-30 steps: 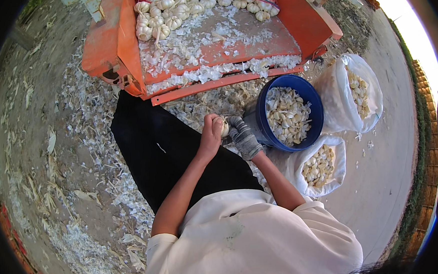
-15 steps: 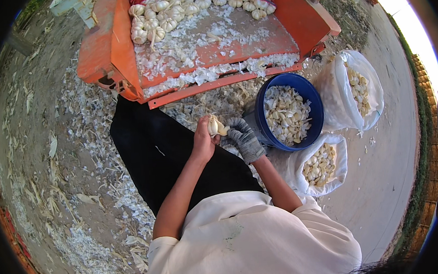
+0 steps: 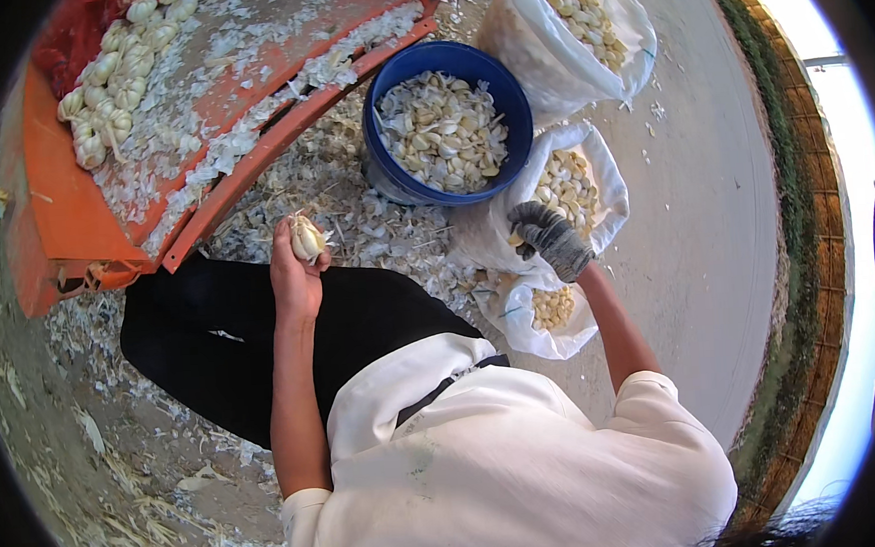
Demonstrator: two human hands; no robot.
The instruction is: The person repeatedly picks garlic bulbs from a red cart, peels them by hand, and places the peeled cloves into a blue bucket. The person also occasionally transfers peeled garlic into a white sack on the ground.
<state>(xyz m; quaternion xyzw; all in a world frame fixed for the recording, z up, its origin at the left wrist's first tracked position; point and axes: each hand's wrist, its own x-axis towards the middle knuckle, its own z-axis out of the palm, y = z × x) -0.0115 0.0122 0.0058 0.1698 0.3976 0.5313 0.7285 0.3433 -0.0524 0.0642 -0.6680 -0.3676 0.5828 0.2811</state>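
My left hand [image 3: 296, 282], bare, is closed round a partly broken garlic bulb [image 3: 307, 239] above my black-trousered lap. Pale cloves stand exposed on the bulb. My right hand [image 3: 554, 241] wears a grey knitted glove and is held over the near left edge of a white sack [image 3: 610, 188] of loose garlic cloves. Its fingers are curled, and a small yellowish garlic clove [image 3: 515, 239] shows at the fingertips. Just below that hand sits a smaller white bag [image 3: 534, 340] with small peeled-looking pieces in it.
A blue bucket [image 3: 519, 93] full of cloves and skins stands beyond the sack. Farther back is a larger white sack [image 3: 525, 63] of cloves. At the upper left, an orange metal tray [image 3: 74, 221] bears whole garlic bulbs [image 3: 129, 67] and papery skins. More skins litter the ground.
My right hand has left the bulb and moved right to the sack. My left hand keeps the bulb. The view has turned to the right, bringing the smaller bag into sight.
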